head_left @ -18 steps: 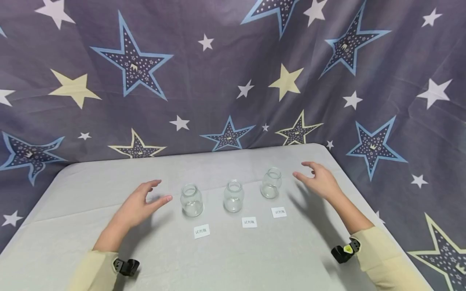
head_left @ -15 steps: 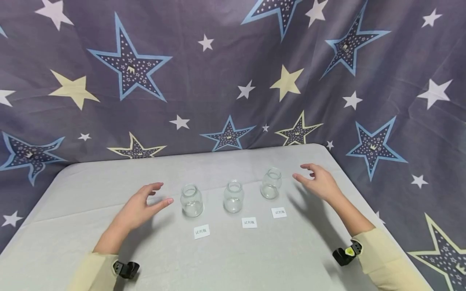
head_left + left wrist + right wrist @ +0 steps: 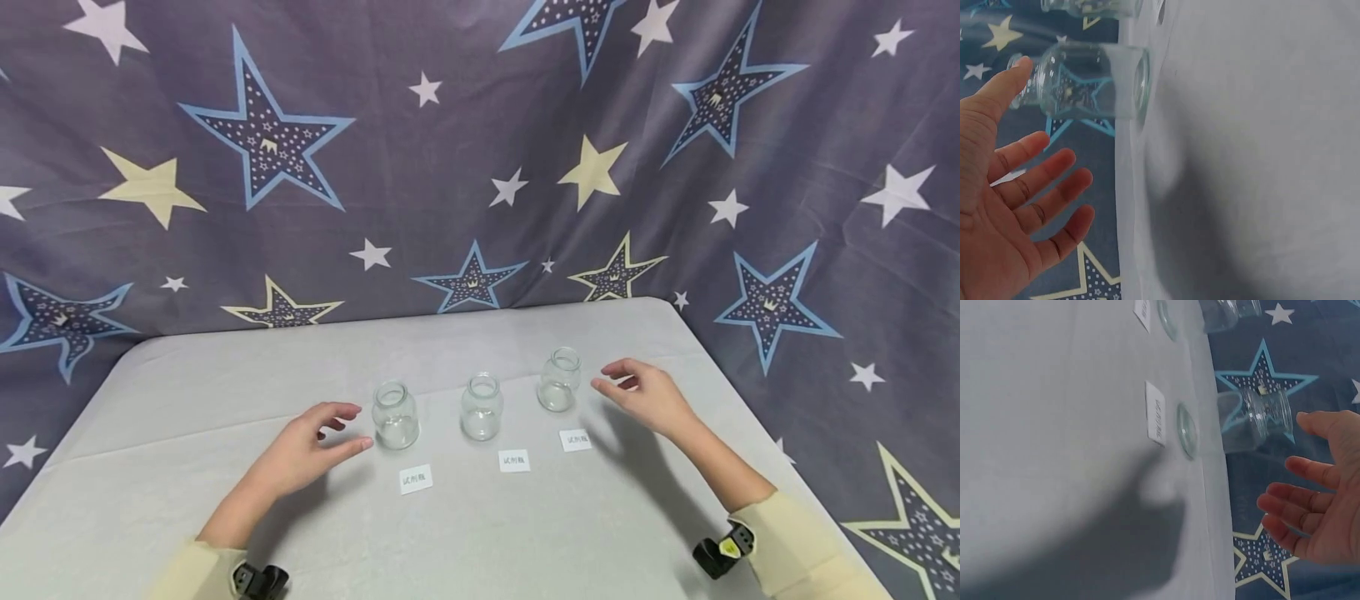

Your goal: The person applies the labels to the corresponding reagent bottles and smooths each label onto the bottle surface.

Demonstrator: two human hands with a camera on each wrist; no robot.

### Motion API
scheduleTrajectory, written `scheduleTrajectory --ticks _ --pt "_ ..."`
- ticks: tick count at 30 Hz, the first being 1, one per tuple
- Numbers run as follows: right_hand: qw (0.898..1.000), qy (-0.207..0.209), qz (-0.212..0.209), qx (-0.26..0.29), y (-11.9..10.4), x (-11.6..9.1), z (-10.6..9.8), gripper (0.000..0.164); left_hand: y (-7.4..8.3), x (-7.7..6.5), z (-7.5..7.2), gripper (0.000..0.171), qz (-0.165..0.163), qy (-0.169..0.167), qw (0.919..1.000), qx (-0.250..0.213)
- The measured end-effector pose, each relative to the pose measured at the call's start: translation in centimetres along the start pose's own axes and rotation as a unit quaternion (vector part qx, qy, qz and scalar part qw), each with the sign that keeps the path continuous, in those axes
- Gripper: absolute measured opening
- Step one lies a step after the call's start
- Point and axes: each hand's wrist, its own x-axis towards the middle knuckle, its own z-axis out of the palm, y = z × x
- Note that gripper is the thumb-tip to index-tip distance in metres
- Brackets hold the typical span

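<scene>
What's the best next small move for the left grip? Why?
Probably ease the left grip sideways toward the leftmost jar: it's open, holds nothing, and faces that upright jar, with the head view showing a slight gap between them.

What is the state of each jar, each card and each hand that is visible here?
Left jar: upright, unlidded, looks empty.
Middle jar: upright, unlidded, looks empty.
Right jar: upright, unlidded, looks empty.
Left card: flat on the table, written side up.
Middle card: flat, written side up.
Right card: flat, written side up.
Left hand: fingers relaxed, holding nothing.
Right hand: fingers relaxed, holding nothing.
</scene>
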Motion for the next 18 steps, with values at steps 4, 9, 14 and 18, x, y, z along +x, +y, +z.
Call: scheduleTrajectory --ticks 4,9,14,18 --pt "1.000 -0.011 -0.011 0.007 -0.7 -0.5 0.6 0.035 0.5 -0.5 0.6 0.041 0.021 0.004 0.9997 -0.007" --pt "0.999 -0.033 -0.027 0.020 -1.7 -1.2 1.5 0.031 1.1 -1.0 1.5 0.034 0.048 -0.007 0.9987 -0.013" --pt "0.997 -0.056 -0.043 0.034 -2.5 -1.8 2.6 0.026 1.4 -1.2 2.3 0.033 0.059 -0.034 0.9977 -0.002" --pt "0.995 -0.072 -0.058 0.047 -3.3 -2.2 3.4 0.026 1.8 -1.3 2.8 0.035 0.070 -0.056 0.9960 0.007"
